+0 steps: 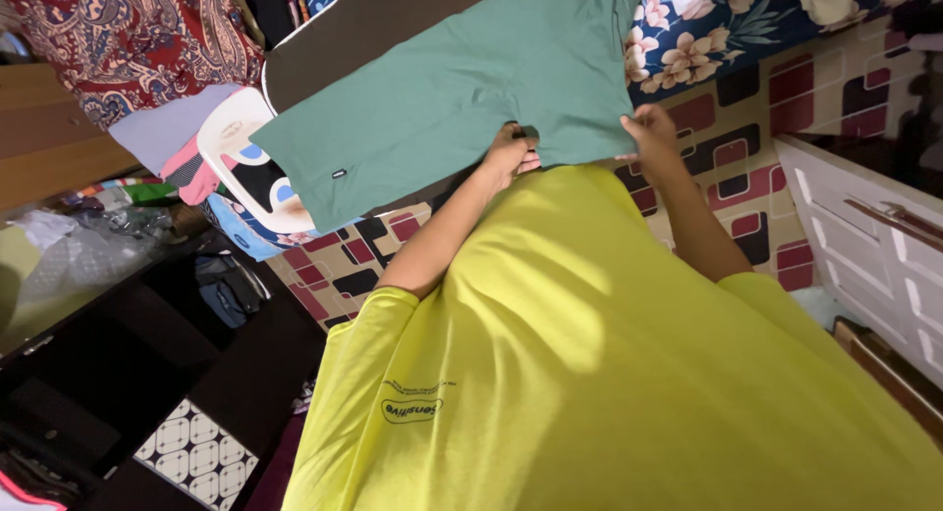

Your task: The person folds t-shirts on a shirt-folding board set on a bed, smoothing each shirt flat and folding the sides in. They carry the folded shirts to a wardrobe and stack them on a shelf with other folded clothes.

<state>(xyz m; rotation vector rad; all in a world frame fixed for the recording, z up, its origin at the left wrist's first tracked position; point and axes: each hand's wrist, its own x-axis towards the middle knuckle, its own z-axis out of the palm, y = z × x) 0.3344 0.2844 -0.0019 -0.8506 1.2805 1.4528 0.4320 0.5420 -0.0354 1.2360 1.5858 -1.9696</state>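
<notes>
Pinching green shirt [442,88] edge: left hand [511,152], right hand [650,130].

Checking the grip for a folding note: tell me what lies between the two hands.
In the head view, only the green shirt's edge spans between left hand and right hand; both pinch it.

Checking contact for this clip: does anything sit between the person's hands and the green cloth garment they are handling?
Nothing visible does. The left hand and right hand both grip the near edge of the green cloth garment directly, with no other item between them and it.
</notes>
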